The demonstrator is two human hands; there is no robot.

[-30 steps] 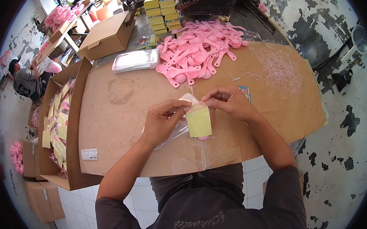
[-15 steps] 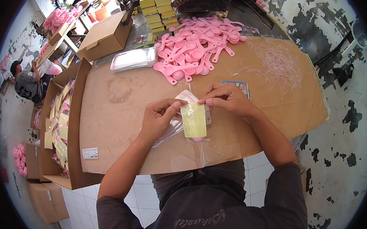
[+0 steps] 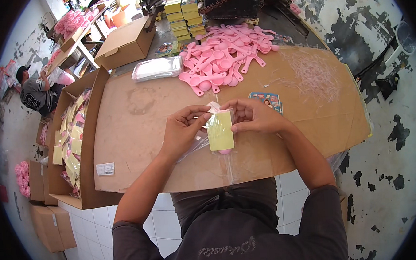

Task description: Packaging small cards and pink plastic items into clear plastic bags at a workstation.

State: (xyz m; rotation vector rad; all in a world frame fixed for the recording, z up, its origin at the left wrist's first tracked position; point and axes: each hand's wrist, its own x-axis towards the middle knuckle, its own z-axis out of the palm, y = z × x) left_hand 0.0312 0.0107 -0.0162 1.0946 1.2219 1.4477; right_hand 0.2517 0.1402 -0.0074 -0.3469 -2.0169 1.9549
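Note:
A small clear plastic bag with a pale yellow card [image 3: 221, 133] in it stands between my hands above the cardboard. The rounded pink end of a spoon [image 3: 224, 151] peeks out below the card; the rest is hidden behind it. My left hand [image 3: 183, 131] pinches the bag's upper left corner between thumb and forefinger. With the thumb against the right edge and the fingers curled at the top, my right hand [image 3: 256, 117] grips the other side. More clear plastic bags [image 3: 194, 147] lie beneath, partly covered by my left hand.
Beyond my hands lies a heap of pink spoons [image 3: 227, 53]. A stack of clear bags [image 3: 157, 68] is left of it, blue printed cards [image 3: 266, 101] and plastic strips [image 3: 311, 73] to the right. An open carton [image 3: 89, 150] of packed bags stands left. A person [image 3: 35, 92] sits far left.
My right hand has shifted from the bag's top corner to its right edge, thumb lower down. The bag has risen slightly. The whole view has shifted a little.

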